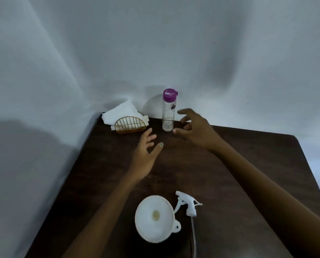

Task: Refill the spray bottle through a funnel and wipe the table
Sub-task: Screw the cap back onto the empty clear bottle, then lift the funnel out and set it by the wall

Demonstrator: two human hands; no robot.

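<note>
Nearest the wearer, behind both wrists, a white funnel (154, 218) appears to sit in the mouth of the spray bottle (the bottle itself is hidden beneath the funnel's bowl, so that is a judgement). Just right of it, under the right forearm, the white trigger sprayer head (188, 203) lies on the dark wooden table (248, 164) with its dip tube trailing toward the wearer.

Farther out, the left hand (146, 155) and the right hand (194, 127) are apart, fingers spread, holding nothing. Just beyond the right fingertips stands a clear bottle with a purple cap (168, 110); beyond the left hand, a gold wire holder of white paper napkins (126, 118).

The bottle is tall and narrow, so a glancing fingertip could tip it. Later, pouring too fast could overflow the funnel or rock it loose.
</note>
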